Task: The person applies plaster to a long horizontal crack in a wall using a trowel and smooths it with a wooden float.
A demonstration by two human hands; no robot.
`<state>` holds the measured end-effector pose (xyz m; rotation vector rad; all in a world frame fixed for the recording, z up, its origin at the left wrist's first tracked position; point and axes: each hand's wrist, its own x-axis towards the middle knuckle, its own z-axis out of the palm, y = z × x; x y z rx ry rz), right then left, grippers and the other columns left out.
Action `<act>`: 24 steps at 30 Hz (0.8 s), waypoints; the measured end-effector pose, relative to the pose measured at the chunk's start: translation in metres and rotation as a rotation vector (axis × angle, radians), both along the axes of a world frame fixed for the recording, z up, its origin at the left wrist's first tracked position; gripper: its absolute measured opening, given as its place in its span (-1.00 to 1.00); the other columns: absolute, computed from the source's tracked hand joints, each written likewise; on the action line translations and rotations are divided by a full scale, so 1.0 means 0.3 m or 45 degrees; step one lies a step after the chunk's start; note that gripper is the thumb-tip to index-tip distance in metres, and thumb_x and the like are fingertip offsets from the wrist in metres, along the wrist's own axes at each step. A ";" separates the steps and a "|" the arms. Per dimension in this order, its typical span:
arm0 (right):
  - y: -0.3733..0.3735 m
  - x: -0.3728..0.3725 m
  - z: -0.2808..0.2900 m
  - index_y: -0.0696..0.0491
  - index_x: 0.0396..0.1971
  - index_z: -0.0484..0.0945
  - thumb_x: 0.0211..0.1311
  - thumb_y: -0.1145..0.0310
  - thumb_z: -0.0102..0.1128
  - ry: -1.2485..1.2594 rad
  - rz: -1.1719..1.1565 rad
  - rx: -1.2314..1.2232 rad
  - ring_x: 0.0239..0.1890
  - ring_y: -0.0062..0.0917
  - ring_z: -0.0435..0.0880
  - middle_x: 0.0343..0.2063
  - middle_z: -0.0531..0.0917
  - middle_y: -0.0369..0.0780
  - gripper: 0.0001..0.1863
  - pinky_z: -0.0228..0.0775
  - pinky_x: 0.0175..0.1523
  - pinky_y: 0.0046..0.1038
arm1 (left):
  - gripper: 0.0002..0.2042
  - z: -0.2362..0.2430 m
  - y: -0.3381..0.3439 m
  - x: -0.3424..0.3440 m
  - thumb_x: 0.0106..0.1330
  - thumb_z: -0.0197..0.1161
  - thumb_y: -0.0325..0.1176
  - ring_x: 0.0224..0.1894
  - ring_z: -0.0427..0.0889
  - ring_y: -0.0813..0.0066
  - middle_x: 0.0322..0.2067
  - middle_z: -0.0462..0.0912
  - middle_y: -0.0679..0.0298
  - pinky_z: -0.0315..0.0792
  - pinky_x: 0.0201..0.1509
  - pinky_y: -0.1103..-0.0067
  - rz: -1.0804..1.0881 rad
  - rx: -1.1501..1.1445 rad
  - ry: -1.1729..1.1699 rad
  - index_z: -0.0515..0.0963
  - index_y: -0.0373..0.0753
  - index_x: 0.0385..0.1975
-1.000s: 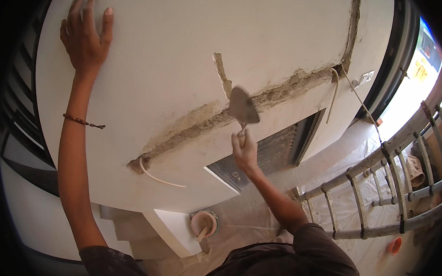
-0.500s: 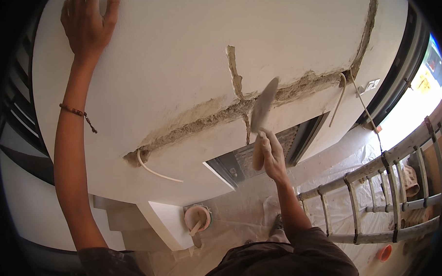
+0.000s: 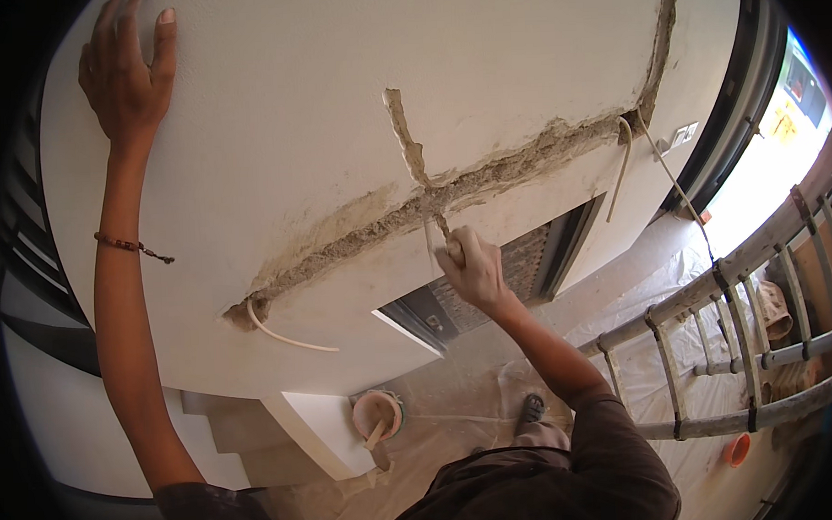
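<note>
Fingers spread, my left hand (image 3: 130,77) rests flat against the white wall (image 3: 273,109) at the upper left. My right hand (image 3: 477,269) is closed round the handle of a trowel (image 3: 430,236), whose blade now shows nearly edge-on and slightly blurred. The blade stands at the wall just below the crossing of a rough chased groove (image 3: 342,248) and a short upright slot (image 3: 404,137). Whether the blade touches the plaster, I cannot tell.
Pale cables (image 3: 290,338) stick out of the groove's ends. Below it is a framed wall opening (image 3: 454,304). A bucket (image 3: 395,414) with a tool in it stands on plastic sheeting. A metal ladder (image 3: 667,370) lies across the right, near an orange cup (image 3: 737,450) and wall sockets (image 3: 684,135).
My right hand has moved left and turned the trowel from broad blade face to edge-on, near the groove's crossing. The view has shifted slightly; my left hand stays on the wall.
</note>
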<state>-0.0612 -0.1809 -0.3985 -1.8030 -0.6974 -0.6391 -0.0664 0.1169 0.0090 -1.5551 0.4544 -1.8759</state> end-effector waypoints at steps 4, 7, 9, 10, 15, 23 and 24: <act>0.018 0.062 -0.013 0.10 -0.27 0.46 0.25 0.34 0.33 0.118 -0.131 -0.120 -0.52 -0.21 0.63 -0.55 0.59 -0.13 -0.77 0.41 -0.45 -0.23 | -0.55 -0.009 0.013 0.001 0.50 0.02 0.06 0.33 0.43 0.32 0.29 0.47 0.28 0.27 0.39 0.25 0.006 -0.003 0.000 0.44 0.08 0.29; 0.030 0.013 0.024 0.07 -0.31 0.46 0.27 0.31 0.32 0.079 -0.088 -0.005 -0.54 -0.18 0.62 -0.58 0.59 -0.13 -0.78 0.42 -0.42 -0.22 | -0.56 -0.002 0.013 -0.013 0.50 0.03 0.06 0.32 0.45 0.32 0.28 0.49 0.27 0.29 0.37 0.26 0.026 0.027 -0.005 0.46 0.06 0.27; 0.026 0.019 0.015 0.08 -0.28 0.48 0.27 0.32 0.32 0.053 -0.058 -0.064 -0.53 -0.19 0.63 -0.56 0.60 -0.11 -0.79 0.43 -0.42 -0.23 | -0.56 0.002 0.016 -0.006 0.50 0.02 0.06 0.30 0.46 0.31 0.27 0.49 0.26 0.31 0.36 0.26 0.011 0.029 0.010 0.47 0.05 0.26; 0.027 0.013 0.005 0.09 -0.26 0.47 0.27 0.32 0.32 0.131 -0.052 -0.104 -0.53 -0.19 0.64 -0.55 0.60 -0.12 -0.78 0.44 -0.42 -0.23 | -0.56 -0.001 0.017 -0.002 0.50 0.02 0.05 0.30 0.47 0.30 0.26 0.50 0.25 0.31 0.35 0.26 0.003 0.030 0.017 0.48 0.04 0.25; 0.022 -0.013 0.023 0.11 -0.22 0.45 0.27 0.30 0.30 0.022 -0.024 -0.056 -0.50 -0.16 0.66 -0.49 0.64 -0.10 -0.75 0.45 -0.42 -0.22 | -0.58 -0.001 -0.003 -0.010 0.50 0.03 0.02 0.28 0.49 0.28 0.25 0.51 0.25 0.34 0.33 0.26 0.020 0.005 0.001 0.48 0.04 0.25; 0.045 0.000 0.012 0.12 -0.34 0.46 0.25 0.33 0.32 0.088 -0.091 -0.060 -0.54 -0.13 0.61 -0.58 0.58 -0.07 -0.77 0.43 -0.43 -0.25 | -0.58 -0.001 -0.009 -0.020 0.51 0.03 0.02 0.30 0.47 0.29 0.27 0.49 0.25 0.33 0.33 0.26 0.013 0.000 -0.003 0.48 0.06 0.26; 0.041 0.001 -0.005 0.12 -0.35 0.46 0.25 0.33 0.32 0.032 -0.117 -0.068 -0.54 -0.14 0.61 -0.58 0.58 -0.07 -0.78 0.43 -0.43 -0.26 | -0.58 -0.003 -0.010 -0.017 0.51 0.03 0.02 0.31 0.47 0.29 0.27 0.49 0.26 0.33 0.34 0.26 0.026 0.005 -0.019 0.48 0.06 0.26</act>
